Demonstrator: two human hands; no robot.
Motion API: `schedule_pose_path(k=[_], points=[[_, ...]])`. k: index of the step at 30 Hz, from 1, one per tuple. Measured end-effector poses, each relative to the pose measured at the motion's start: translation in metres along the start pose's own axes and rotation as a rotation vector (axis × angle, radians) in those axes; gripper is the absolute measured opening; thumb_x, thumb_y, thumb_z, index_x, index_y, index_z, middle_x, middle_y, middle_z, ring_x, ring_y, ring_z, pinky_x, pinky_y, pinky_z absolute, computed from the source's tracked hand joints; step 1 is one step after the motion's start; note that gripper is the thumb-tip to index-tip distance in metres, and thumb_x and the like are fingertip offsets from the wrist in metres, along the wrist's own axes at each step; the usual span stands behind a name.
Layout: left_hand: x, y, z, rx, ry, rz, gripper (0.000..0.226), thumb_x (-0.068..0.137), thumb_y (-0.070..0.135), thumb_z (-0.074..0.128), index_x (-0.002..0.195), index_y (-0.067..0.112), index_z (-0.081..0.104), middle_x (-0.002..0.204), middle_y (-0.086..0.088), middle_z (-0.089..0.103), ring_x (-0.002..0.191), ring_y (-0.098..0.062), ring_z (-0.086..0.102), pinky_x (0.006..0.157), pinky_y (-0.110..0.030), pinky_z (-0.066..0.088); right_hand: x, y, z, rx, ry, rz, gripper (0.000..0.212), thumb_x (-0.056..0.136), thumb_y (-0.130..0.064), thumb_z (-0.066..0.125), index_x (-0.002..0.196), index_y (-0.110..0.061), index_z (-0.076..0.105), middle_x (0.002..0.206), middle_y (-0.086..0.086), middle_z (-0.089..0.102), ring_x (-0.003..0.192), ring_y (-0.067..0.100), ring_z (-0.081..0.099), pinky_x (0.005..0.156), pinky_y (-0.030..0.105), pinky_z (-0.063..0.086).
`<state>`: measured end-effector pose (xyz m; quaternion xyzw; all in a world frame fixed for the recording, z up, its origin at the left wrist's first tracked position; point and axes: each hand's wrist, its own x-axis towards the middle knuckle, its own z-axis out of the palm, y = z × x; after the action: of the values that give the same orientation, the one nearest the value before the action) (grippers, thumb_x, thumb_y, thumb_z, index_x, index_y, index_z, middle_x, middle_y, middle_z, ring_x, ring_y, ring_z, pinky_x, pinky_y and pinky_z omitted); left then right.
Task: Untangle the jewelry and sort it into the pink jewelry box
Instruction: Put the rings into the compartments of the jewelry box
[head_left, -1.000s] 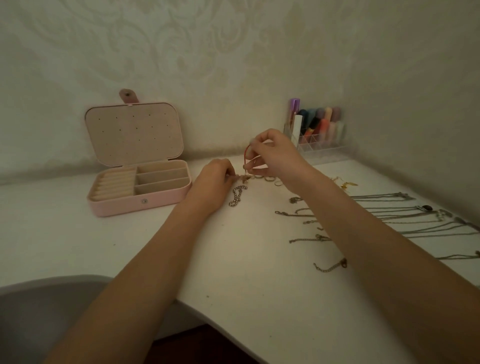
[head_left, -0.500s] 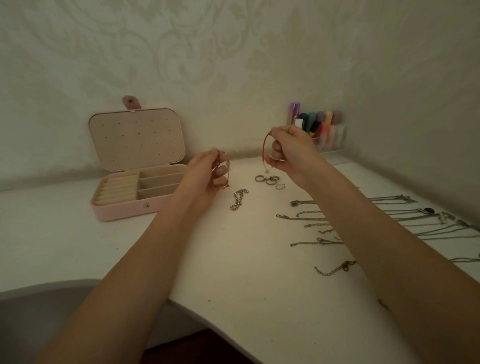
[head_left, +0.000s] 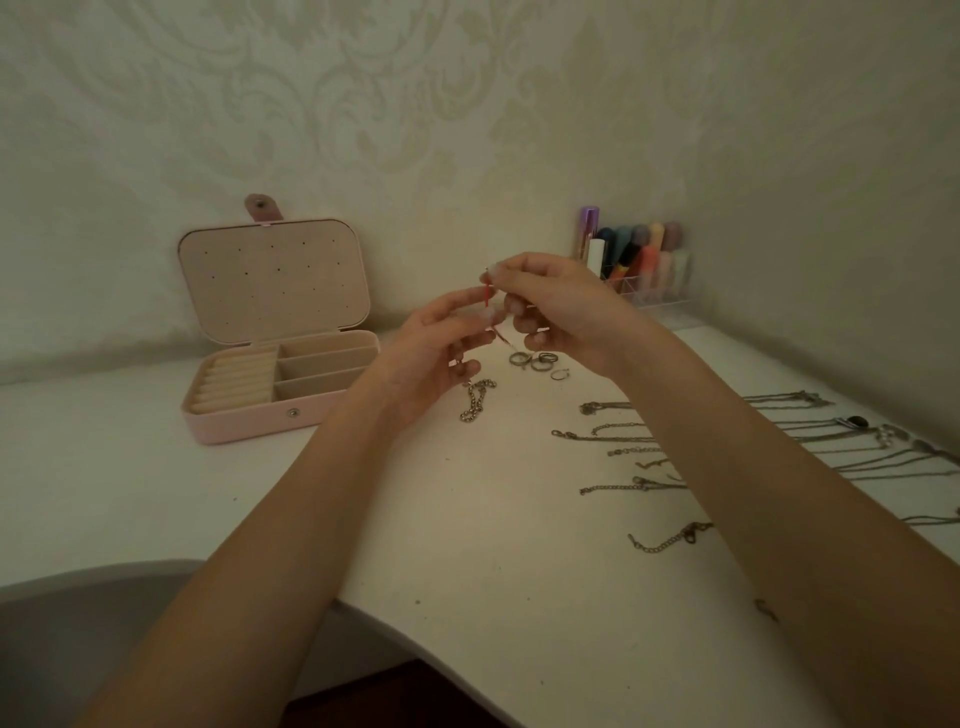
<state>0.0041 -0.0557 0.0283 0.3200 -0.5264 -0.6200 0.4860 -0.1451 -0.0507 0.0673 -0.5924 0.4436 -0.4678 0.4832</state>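
Now both my hands, left (head_left: 431, 353) and right (head_left: 561, 312), pinch one red cord (head_left: 487, 299) above four rings (head_left: 537, 362) near the tabletop's (head_left: 467, 519) back edge.

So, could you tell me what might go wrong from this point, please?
1. Both hands, left hand and right hand, pinch the thin red cord above the table; a hard pull could tighten a knot or snap it.
2. If it slips, it may drop onto the rings or the short chain below and tangle again.
3. The right forearm lies over the laid-out necklaces and could drag them together.
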Motion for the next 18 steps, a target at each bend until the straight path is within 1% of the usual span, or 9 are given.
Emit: schedule_pose_path(k=[3,7,8,10,13,14,15,17,18], points=[[0.000,-0.001,0.000,-0.027,0.037,0.023,0.019,0.087,0.006,0.060,0.100,0.020,0.062,0.072,0.008,0.067,0.071,-0.004,0.064,0.061,-0.016,0.050,0.001,0.002,-0.005,-0.076,0.049,0.015,0.020,0.090,-0.023,0.063,0.105,-0.009,0.065,0.063,-0.002,0.050,0.050,0.010,0.045,0.046,0.021,0.040],[0.003,-0.004,-0.001,-0.115,0.099,0.060,0.017,0.087,-0.004,0.057,0.098,0.010,0.058,0.065,-0.002,0.066,0.063,-0.010,0.064,0.067,-0.022,0.057,0.003,0.004,-0.013,-0.314,0.107,-0.006,0.017,0.087,-0.025,0.068,0.096,-0.012,0.068,0.068,0.000,0.047,0.056,0.009,0.046,0.053,0.021,0.051],[0.005,-0.005,-0.001,-0.128,0.120,0.068,0.016,0.088,-0.005,0.056,0.097,0.008,0.057,0.063,-0.003,0.064,0.060,-0.009,0.063,0.068,-0.024,0.058,0.004,0.004,-0.014,-0.356,0.099,-0.018,0.016,0.087,-0.025,0.068,0.096,-0.012,0.068,0.070,0.001,0.049,0.058,0.010,0.049,0.058,0.021,0.055],[0.007,-0.008,-0.002,-0.153,0.172,0.071,0.015,0.089,-0.007,0.054,0.094,0.007,0.057,0.064,-0.006,0.058,0.054,-0.008,0.059,0.070,-0.027,0.059,0.004,0.006,-0.012,-0.419,0.084,-0.026,0.014,0.087,-0.020,0.067,0.097,-0.011,0.069,0.073,0.001,0.057,0.059,0.009,0.056,0.064,0.021,0.055],[0.011,-0.013,-0.005,-0.136,0.291,0.102,0.014,0.090,-0.007,0.053,0.086,0.006,0.054,0.068,-0.007,0.053,0.053,-0.008,0.056,0.064,-0.026,0.059,0.005,0.015,-0.002,-0.479,0.095,-0.019,0.013,0.088,-0.012,0.065,0.101,-0.011,0.067,0.073,0.002,0.064,0.055,0.004,0.061,0.055,0.022,0.051],[0.013,-0.015,-0.007,-0.108,0.335,0.116,0.015,0.090,-0.007,0.053,0.084,0.007,0.054,0.070,-0.007,0.053,0.055,-0.009,0.056,0.061,-0.024,0.058,0.006,0.020,0.002,-0.463,0.094,-0.019,0.017,0.088,-0.008,0.064,0.105,-0.010,0.065,0.073,0.003,0.064,0.054,0.003,0.062,0.051,0.018,0.050],[0.015,-0.018,-0.008,-0.045,0.379,0.135,0.017,0.090,-0.007,0.054,0.081,0.008,0.053,0.072,-0.007,0.053,0.058,-0.010,0.055,0.057,-0.022,0.056,0.007,0.025,0.006,-0.437,0.093,-0.017,0.022,0.088,-0.002,0.062,0.109,-0.008,0.062,0.074,0.005,0.064,0.058,0.004,0.064,0.054,0.018,0.052],[0.019,-0.025,-0.012,0.252,0.472,0.192,0.021,0.088,-0.007,0.055,0.077,0.010,0.053,0.073,-0.006,0.054,0.062,-0.016,0.058,0.047,-0.019,0.052,0.010,0.035,0.011,-0.395,0.105,-0.001,0.033,0.086,0.006,0.058,0.116,-0.007,0.058,0.082,0.007,0.062,0.076,0.016,0.067,0.072,0.029,0.058],[0.020,-0.029,-0.013,0.425,0.498,0.226,0.022,0.087,-0.007,0.055,0.076,0.011,0.053,0.073,-0.005,0.055,0.064,-0.018,0.059,0.043,-0.019,0.050,0.011,0.039,0.012,-0.385,0.111,0.010,0.036,0.085,0.009,0.057,0.116,-0.009,0.057,0.088,0.008,0.061,0.082,0.020,0.065,0.078,0.032,0.058]])
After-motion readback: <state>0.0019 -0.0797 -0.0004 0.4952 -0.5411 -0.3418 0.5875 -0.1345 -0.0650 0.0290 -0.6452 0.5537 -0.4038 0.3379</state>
